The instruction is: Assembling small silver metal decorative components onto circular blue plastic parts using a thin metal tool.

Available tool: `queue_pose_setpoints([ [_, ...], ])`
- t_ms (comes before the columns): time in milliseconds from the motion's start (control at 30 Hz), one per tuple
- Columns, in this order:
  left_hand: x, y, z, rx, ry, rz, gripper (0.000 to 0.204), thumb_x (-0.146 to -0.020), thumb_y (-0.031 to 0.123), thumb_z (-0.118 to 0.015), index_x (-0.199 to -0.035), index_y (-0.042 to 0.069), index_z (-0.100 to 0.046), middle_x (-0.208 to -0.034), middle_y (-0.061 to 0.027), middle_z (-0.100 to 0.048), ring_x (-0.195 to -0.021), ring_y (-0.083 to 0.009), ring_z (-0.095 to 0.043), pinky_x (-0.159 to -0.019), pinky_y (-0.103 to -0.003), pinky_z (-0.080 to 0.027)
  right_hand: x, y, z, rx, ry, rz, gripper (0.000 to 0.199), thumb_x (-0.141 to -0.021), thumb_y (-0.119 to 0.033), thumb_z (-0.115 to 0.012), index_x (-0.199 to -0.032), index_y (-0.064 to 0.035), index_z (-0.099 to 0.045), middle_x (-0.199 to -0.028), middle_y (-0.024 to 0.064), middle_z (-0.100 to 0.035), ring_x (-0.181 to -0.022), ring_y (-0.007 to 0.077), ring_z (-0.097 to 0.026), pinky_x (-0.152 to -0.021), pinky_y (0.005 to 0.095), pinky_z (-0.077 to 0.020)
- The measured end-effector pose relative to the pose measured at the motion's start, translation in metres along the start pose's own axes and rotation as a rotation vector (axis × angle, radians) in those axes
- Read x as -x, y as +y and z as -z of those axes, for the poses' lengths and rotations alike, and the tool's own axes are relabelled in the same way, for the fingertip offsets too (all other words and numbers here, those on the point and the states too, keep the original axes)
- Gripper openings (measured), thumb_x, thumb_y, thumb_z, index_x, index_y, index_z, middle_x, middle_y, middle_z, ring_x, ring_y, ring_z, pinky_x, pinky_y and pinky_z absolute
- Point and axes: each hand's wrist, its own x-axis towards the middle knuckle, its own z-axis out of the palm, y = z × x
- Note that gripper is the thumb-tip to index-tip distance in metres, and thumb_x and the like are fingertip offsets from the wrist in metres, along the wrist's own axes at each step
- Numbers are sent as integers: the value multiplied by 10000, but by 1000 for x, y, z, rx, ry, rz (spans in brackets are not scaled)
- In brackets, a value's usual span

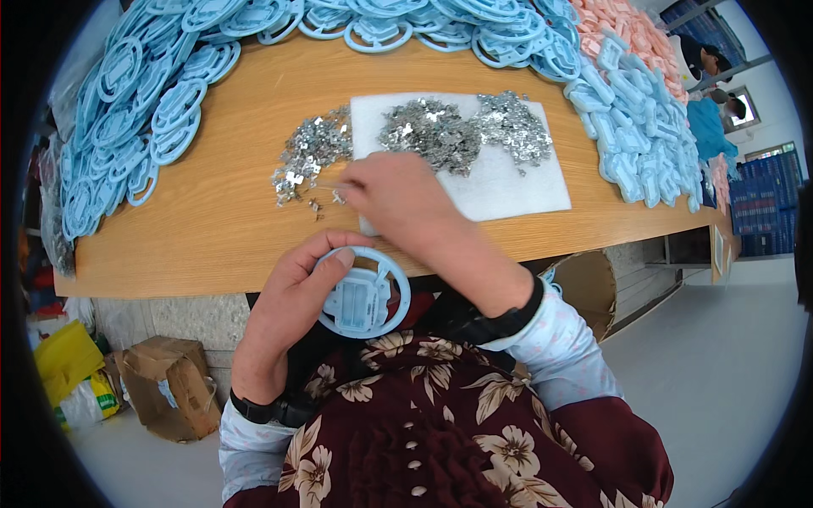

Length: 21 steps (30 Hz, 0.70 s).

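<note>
My left hand grips a light blue plastic ring-shaped part, like a toy steering wheel, with a rectangular compartment in its middle. The thumb presses on the ring's upper left side, just in front of the table edge. My right hand reaches over the table with fingertips pinched together, beside a loose pile of small shiny metal pieces. Something thin and pale shows at the fingertips, too blurred to name. More small metal pieces lie in heaps on a white foam sheet under and beyond that hand.
Blue ring-shaped parts are heaped along the table's left and far sides. At the right are piles of blue plastic parts and pink parts. Cardboard boxes stand below. Another person is at the far right.
</note>
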Motion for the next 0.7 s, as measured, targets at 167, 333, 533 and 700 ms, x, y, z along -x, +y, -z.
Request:
queue_pose_setpoints([
  [167, -8, -3, -7, 88, 23, 17, 265, -1048, 180, -509, -1210, 19, -644, -983, -34, -720, -851, -77, -674, -778, -229, -535, 31, 31, 44, -289, 127, -180, 154, -900, -119, -697, -1017, -21, -716, -836, 109, -703, -735, 200, -639, -683, 333, -511],
  [333, -18, -4, -8, 57, 66, -26, 267, -1051, 178, -501, -1224, 39, -649, -951, -8, -700, -826, -63, -651, -766, -215, -515, 37, 31, 35, -214, 119, -142, 203, -894, -125, -688, -1078, -40, -695, -914, 162, -690, -851, 343, -666, -754, 407, -524],
  [533, -25, -1, -9, 22, 80, -79, 253, -1052, 173, -501, -1216, 59, -657, -978, 31, -658, -852, -36, -607, -773, -204, -491, 30, 30, 16, -79, 135, -19, 180, -897, -150, -687, -1049, -55, -701, -913, 148, -676, -886, 346, -654, -773, 419, -517],
  [700, -32, 1, -4, -1, 87, 8, 253, -1064, 242, -533, -1193, 65, -660, -984, 44, -645, -869, -29, -601, -770, -207, -494, 42, 14, 41, -267, 179, -14, 136, -898, -154, -686, -971, -41, -705, -858, 123, -660, -746, 314, -640, -682, 396, -496],
])
